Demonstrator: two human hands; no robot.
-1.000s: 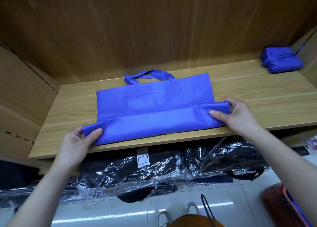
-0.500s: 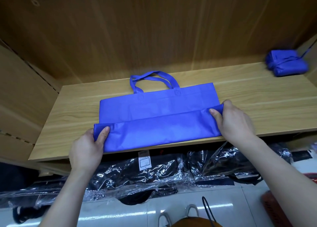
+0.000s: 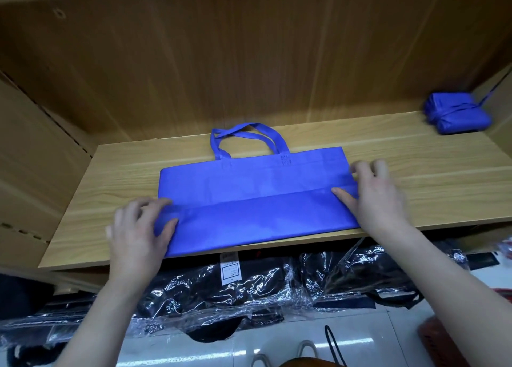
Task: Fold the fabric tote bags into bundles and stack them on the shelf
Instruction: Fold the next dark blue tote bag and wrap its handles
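Observation:
A blue fabric tote bag (image 3: 255, 189) lies flat on the wooden shelf (image 3: 415, 178), handles pointing to the back. Its near part is folded up over the body as a wide flap. My left hand (image 3: 138, 228) holds the flap's left end, thumb on top of the cloth. My right hand (image 3: 374, 195) holds the flap's right end, thumb on the fabric and fingers spread past the bag's right edge. A folded blue bundle (image 3: 457, 114), tied with its handles, sits in the shelf's far right corner.
Wooden back and side panels close in the shelf. Below its front edge, black items in clear plastic wrap (image 3: 235, 297) lie on a lower level. A white tiled floor (image 3: 277, 350) and an orange basket (image 3: 437, 344) show at the bottom.
Both hands carried the bag's near flap farther back over the body, so the fold is now deeper. The bag lies flatter, and my fingers have spread on its ends.

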